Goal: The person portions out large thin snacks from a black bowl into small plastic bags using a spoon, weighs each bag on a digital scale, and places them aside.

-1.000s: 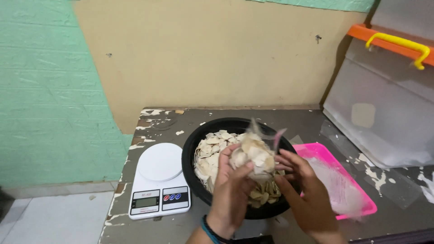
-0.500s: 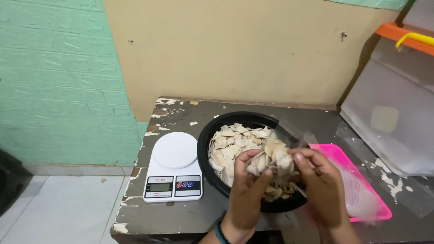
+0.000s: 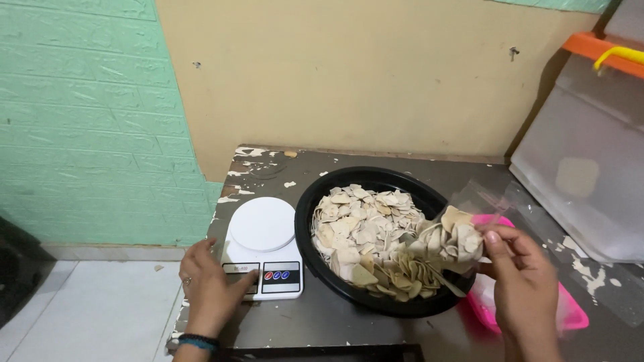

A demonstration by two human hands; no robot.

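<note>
A wide black bowl full of pale, flat chips sits in the middle of a worn grey table. My right hand holds a clear plastic bag of chips over the bowl's right rim. A white kitchen scale stands left of the bowl. My left hand rests at the scale's front left corner, fingers touching its display panel, with a dark band on the wrist.
A pink tray lies right of the bowl, partly under my right hand. A large translucent storage bin with an orange rim and yellow handle stands at the far right. Green and tan walls stand behind; white floor tiles lie lower left.
My left hand has let go of the bag and moved left to the scale. My right hand alone now holds the bag, shifted right over the bowl's rim.
</note>
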